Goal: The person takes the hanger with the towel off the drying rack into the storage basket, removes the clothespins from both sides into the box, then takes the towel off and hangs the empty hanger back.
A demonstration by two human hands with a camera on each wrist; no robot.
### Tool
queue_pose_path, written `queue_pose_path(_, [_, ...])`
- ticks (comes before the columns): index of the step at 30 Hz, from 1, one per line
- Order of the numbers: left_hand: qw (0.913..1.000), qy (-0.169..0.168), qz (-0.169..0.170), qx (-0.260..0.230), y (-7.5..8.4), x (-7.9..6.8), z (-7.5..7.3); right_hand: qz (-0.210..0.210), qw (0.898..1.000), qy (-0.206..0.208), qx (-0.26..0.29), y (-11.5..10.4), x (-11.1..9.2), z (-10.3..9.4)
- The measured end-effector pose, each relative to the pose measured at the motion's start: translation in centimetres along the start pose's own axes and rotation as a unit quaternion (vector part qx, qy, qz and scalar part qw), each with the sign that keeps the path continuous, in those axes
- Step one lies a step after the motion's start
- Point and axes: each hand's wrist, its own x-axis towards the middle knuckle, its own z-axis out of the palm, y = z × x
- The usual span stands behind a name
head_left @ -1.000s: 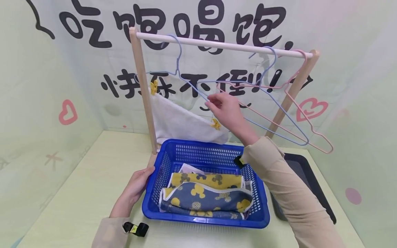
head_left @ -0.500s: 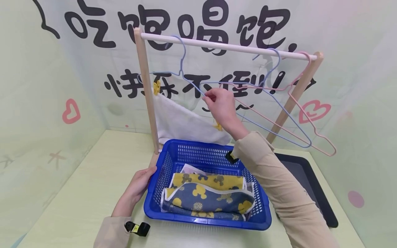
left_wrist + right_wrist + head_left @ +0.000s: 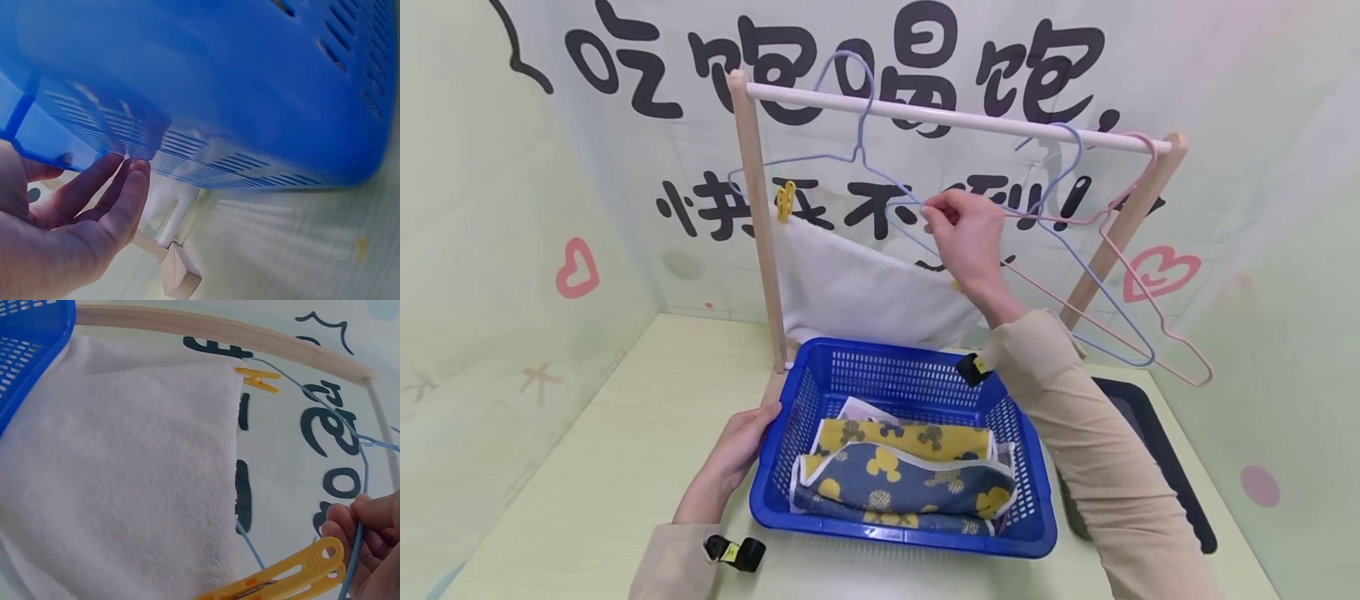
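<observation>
My right hand (image 3: 966,237) pinches the shoulder wire of a blue clothes hanger (image 3: 859,137) between thumb and fingers. The hanger's hook rises above the white rail (image 3: 910,111). A white towel (image 3: 865,283) hangs from this hanger by yellow clothespins; one clothespin (image 3: 786,202) shows at the left, while the other (image 3: 281,575) is large in the right wrist view. My left hand (image 3: 737,446) grips the left rim of a blue plastic basket (image 3: 895,354), its fingers (image 3: 128,200) against the outer wall. Folded yellow and blue patterned cloths (image 3: 910,475) lie inside.
Another blue hanger (image 3: 1097,279) and a pink hanger (image 3: 1157,308) hang at the rail's right end. Wooden posts (image 3: 756,217) support the rail. A dark tray (image 3: 1157,450) lies right of the basket, partly behind my right sleeve.
My right hand has closed on the blue hanger's wire and moved it up and to the right. The hook has risen off the rail, and the towel has shifted with it. My left hand stays put.
</observation>
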Motion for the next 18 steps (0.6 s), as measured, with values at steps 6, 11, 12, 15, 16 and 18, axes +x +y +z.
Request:
queue_pose_path(6, [1.0000,0.002,0.000,-0.004,0.1,0.1,0.2,-0.008,1.000,0.025,0.008,-0.7,0.8,-3.0])
queue_pose_path(11, [1.0000,0.009,0.000,-0.002,0.0,0.2,0.4,-0.008,0.999,0.053,0.005,-1.5,1.4,-6.0])
queue_pose_path(12, [1.0000,0.009,0.000,-0.001,0.0,0.2,0.4,-0.006,0.998,0.058,0.003,-1.7,1.4,-6.6])
queue_pose_path(15, [0.9999,0.011,-0.001,-0.003,0.1,0.2,0.5,0.002,0.997,0.070,0.010,-2.2,1.6,-8.3])
queue_pose_path(16, [0.9999,0.011,-0.001,-0.003,0.1,0.1,0.5,0.003,0.997,0.074,0.012,-2.4,1.6,-8.9])
queue_pose_path(18, [0.9999,0.013,-0.003,-0.001,0.2,0.1,0.6,0.002,0.996,0.082,0.016,-2.6,1.6,-9.9])
